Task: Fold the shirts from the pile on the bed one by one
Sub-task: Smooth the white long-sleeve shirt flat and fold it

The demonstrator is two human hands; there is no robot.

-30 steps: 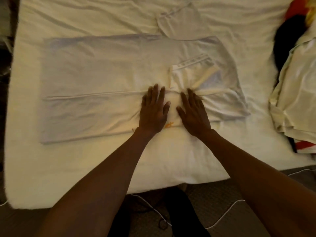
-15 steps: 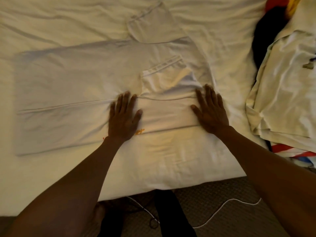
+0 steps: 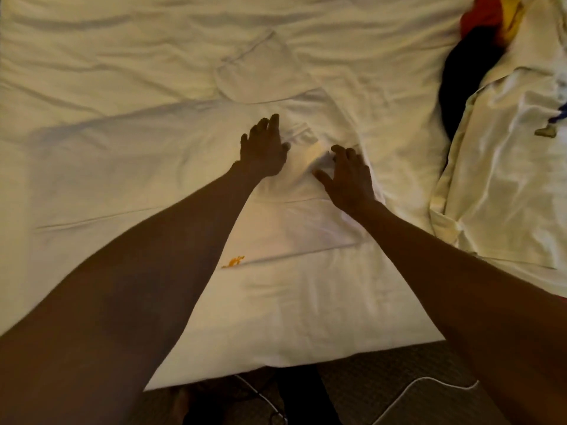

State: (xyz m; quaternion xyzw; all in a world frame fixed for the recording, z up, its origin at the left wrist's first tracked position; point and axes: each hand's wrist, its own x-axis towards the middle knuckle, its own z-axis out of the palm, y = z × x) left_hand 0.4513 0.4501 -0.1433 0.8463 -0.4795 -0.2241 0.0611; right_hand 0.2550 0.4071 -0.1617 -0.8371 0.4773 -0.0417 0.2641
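A white shirt (image 3: 129,179) lies spread flat across the bed (image 3: 122,50), its near side folded in along a long crease. One sleeve (image 3: 260,75) sticks out at the far side. My left hand (image 3: 264,148) rests flat on the shirt beside the folded-in sleeve, fingers straight. My right hand (image 3: 346,176) sits just to its right with fingers bent, and a small bunch of the folded sleeve's fabric shows between its thumb and fingers. A small orange mark (image 3: 233,262) shows at the shirt's near edge.
The pile of shirts (image 3: 506,167) lies at the bed's right side, cream ones on top, with a dark garment (image 3: 460,81) and red and yellow cloth (image 3: 491,16) behind. The bed's near edge drops to carpet with a white cable (image 3: 414,391).
Both hands have left the near part of the shirt and moved up and together onto the folded sleeve. The right hand's fingers have bent into the fabric. The view has shifted closer.
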